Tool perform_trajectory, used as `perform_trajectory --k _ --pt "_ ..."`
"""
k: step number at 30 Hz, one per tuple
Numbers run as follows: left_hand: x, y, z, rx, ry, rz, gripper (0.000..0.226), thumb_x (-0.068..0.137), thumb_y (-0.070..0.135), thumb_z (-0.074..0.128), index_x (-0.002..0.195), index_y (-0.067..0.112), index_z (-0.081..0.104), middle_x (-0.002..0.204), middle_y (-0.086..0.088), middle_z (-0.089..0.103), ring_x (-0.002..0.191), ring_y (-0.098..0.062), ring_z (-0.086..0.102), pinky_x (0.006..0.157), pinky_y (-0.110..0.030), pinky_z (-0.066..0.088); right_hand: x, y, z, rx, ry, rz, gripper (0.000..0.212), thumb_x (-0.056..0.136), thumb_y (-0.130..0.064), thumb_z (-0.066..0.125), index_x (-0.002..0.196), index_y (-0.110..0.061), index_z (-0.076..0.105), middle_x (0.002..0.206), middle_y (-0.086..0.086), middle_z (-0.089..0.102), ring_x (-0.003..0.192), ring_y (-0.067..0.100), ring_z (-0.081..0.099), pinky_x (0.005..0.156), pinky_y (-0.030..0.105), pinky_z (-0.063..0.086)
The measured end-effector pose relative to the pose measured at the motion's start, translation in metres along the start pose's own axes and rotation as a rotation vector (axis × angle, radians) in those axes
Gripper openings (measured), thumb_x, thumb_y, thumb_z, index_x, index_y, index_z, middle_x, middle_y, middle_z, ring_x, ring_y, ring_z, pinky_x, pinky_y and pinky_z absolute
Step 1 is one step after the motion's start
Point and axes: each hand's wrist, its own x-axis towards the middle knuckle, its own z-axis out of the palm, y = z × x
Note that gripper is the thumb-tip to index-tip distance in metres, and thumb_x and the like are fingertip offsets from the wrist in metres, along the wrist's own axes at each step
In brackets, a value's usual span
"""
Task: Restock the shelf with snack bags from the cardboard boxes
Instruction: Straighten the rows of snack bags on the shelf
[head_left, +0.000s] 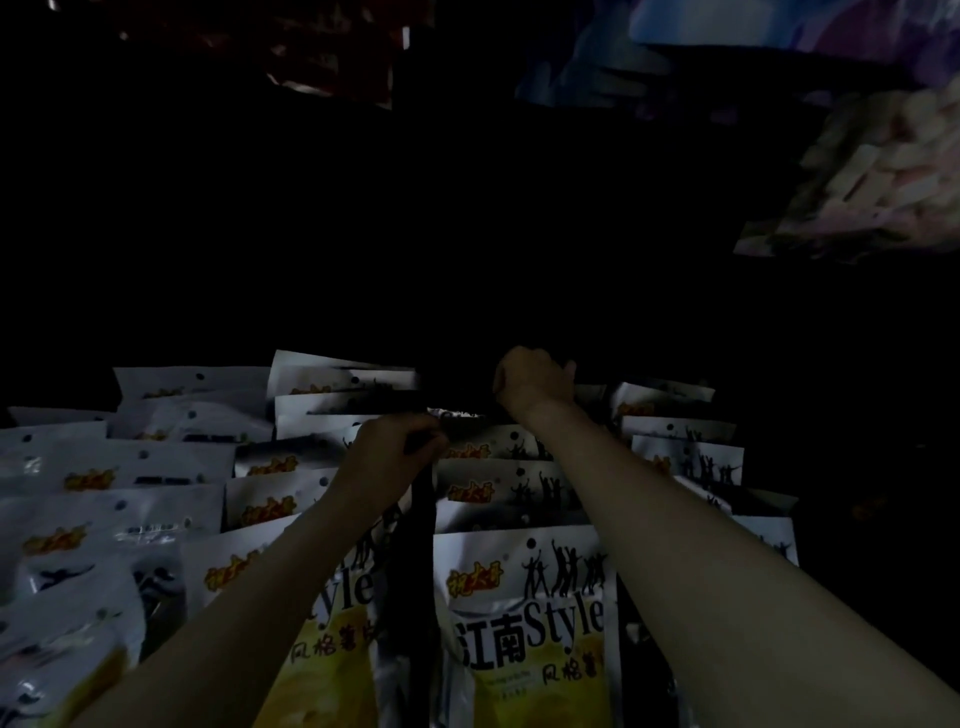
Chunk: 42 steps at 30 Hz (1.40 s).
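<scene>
In a dim, near-black shelf bay, glossy white-and-yellow snack bags (524, 618) stand in flat overlapping rows below you, your left hand (387, 457) pinching one bag's top edge (457, 414), your right hand (532, 382) curled farther back, its hold hidden.

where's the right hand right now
In the head view the right hand is just right of centre, reaching to the back of the middle row of snack bags, beyond and right of the left hand.

A shop: rows of identical snack bags (524, 613).
</scene>
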Motion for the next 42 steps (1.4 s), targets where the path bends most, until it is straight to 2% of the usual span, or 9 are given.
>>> perform_trajectory --k 4,9,14,23,27,30,33,36,42 --pt "-0.001 0.001 0.001 0.017 0.024 -0.028 0.021 0.091 0.011 0.058 0.107 0.001 0.067 0.105 -0.015 0.068 0.094 -0.017 0.058 0.065 -0.002 0.035 -0.008 0.004 -0.011 -0.136 0.128 -0.071 0.021 0.091 -0.006 0.052 0.109 -0.007 0.063 0.116 0.014 0.059 0.115 0.032 0.049 0.099 0.042 0.034" --pt "0.001 0.008 0.005 0.048 0.073 -0.093 0.025 0.090 0.013 0.059 0.112 0.002 0.065 0.110 -0.014 0.067 0.102 -0.022 0.060 0.065 -0.008 0.029 -0.024 0.018 -0.037 0.039 0.463 -0.148 0.027 0.085 0.005 0.057 0.111 0.002 0.060 0.126 0.025 0.050 0.098 0.043 0.058 0.075 0.043 0.048" --pt "0.002 0.019 0.009 0.039 0.062 -0.146 0.023 0.092 0.011 0.057 0.112 0.003 0.065 0.113 -0.016 0.065 0.107 -0.028 0.058 0.072 -0.018 0.032 -0.036 0.043 -0.056 -0.123 0.187 -0.245 0.039 0.089 0.006 0.046 0.126 -0.007 0.048 0.122 0.017 0.054 0.107 0.035 0.056 0.077 0.036 0.045" --pt "0.002 0.017 0.012 0.117 0.071 -0.127 0.023 0.091 0.009 0.057 0.112 0.004 0.064 0.114 -0.015 0.062 0.109 -0.031 0.056 0.078 -0.025 0.037 -0.034 0.051 -0.045 -0.317 0.089 -0.336 0.050 0.090 0.002 0.048 0.136 -0.018 0.046 0.136 0.008 0.045 0.129 0.031 0.033 0.100 0.039 0.033" --pt "0.002 0.011 0.010 0.275 0.175 0.065 0.019 0.080 0.002 0.069 0.099 0.003 0.068 0.135 -0.023 0.046 0.129 -0.042 0.030 0.100 -0.048 0.036 -0.040 0.049 -0.015 0.065 0.056 -0.211 0.033 0.093 -0.005 0.049 0.123 -0.015 0.060 0.124 0.015 0.056 0.120 0.035 0.046 0.099 0.041 0.040" --pt "0.003 0.019 0.008 0.371 0.124 0.261 0.015 0.080 0.006 0.066 0.094 0.000 0.065 0.134 -0.024 0.049 0.126 -0.047 0.040 0.096 -0.058 0.041 -0.048 0.053 -0.015 0.288 0.065 -0.152 0.020 0.092 -0.009 0.056 0.107 -0.008 0.069 0.115 0.013 0.064 0.113 0.029 0.054 0.098 0.035 0.044" --pt "0.007 0.023 0.012 0.317 -0.028 0.153 0.022 0.091 0.008 0.052 0.112 0.004 0.058 0.115 -0.017 0.061 0.109 -0.036 0.055 0.087 -0.040 0.046 -0.058 0.054 -0.018 0.426 0.050 -0.138 0.018 0.092 -0.010 0.058 0.104 -0.006 0.070 0.116 0.011 0.064 0.112 0.024 0.055 0.088 0.022 0.040" --pt "0.007 0.025 0.016 0.237 -0.050 0.069 0.024 0.094 0.007 0.048 0.118 0.006 0.053 0.109 -0.015 0.063 0.102 -0.031 0.058 0.075 -0.031 0.043 -0.057 0.055 -0.022 0.543 0.182 -0.029 0.016 0.092 -0.009 0.056 0.102 -0.007 0.069 0.114 0.012 0.064 0.108 0.026 0.056 0.087 0.026 0.043" --pt "0.006 0.025 0.015 0.161 -0.061 0.040 0.026 0.094 0.006 0.047 0.119 0.004 0.053 0.114 -0.016 0.062 0.106 -0.031 0.057 0.084 -0.038 0.047 -0.044 0.038 -0.045 0.718 0.356 -0.106 0.015 0.091 0.001 0.053 0.098 0.002 0.067 0.107 0.017 0.065 0.105 0.026 0.059 0.083 0.011 0.037"
